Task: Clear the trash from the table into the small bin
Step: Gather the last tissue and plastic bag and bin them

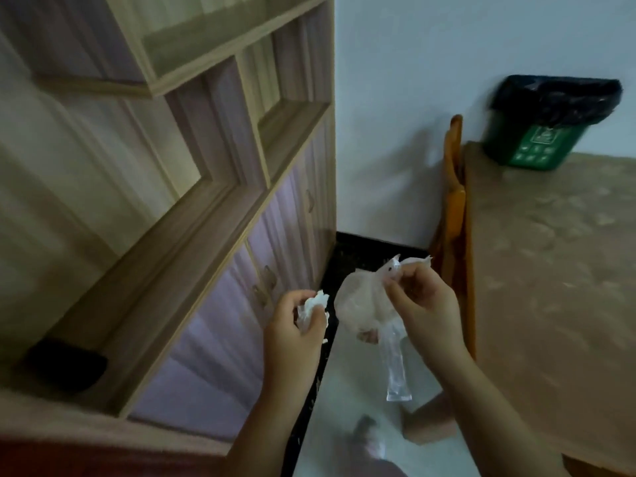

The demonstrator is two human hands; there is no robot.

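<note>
Counted: two hands, left (296, 318) and right (425, 297). One crumpled white tissue (315, 304). One thin clear plastic bag (361, 304). One clear plastic sleeve (395, 370), hanging. One green bin (537, 146) with one black liner (557, 98). One tabletop (557, 270). One wooden shelf unit (172, 166). One orange chair (452, 208). One dark object (67, 364) on the shelf, unidentified.

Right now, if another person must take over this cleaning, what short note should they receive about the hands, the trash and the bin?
Left hand: closed on a crumpled white tissue.
Right hand: pinching a clear plastic bag; a clear wrapper hangs below it.
Small green bin, black liner, stands on the far corner of the table, against the wall.
Done: trash is picked up.
Left: carry both handfuls to the bin and drop them in.
</note>
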